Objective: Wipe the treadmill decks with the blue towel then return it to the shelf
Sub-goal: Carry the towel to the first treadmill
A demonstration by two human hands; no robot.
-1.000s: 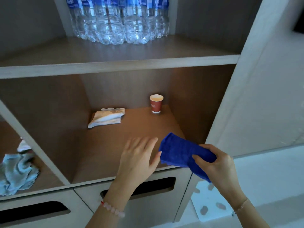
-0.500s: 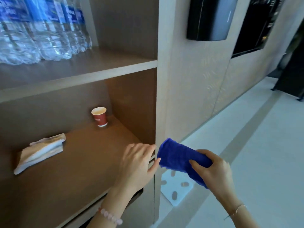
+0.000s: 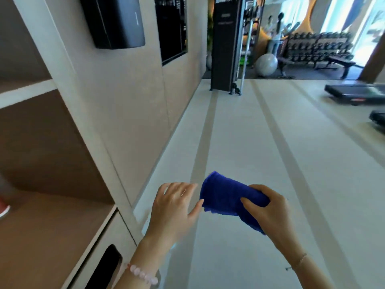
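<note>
A folded blue towel [image 3: 224, 198] is held low in the middle of the view, above the pale floor. My right hand [image 3: 268, 211] grips its right end. My left hand [image 3: 175, 207] hovers just left of the towel with fingers spread, thumb tip close to the cloth but holding nothing. The wooden shelf [image 3: 48, 228] lies at the lower left. Two dark treadmill decks [image 3: 354, 93] show at the far right edge, well away from my hands.
A red cup [image 3: 3, 207] is partly visible at the left edge on the shelf. A black box [image 3: 113, 19] hangs on the beige wall. A black cable machine [image 3: 226, 44], a grey exercise ball [image 3: 266, 65] and a dumbbell rack [image 3: 316, 46] stand at the far end.
The view has swung right, away from the shelf and toward the gym floor. My hands keep the same pose, the right one still holding the towel.
</note>
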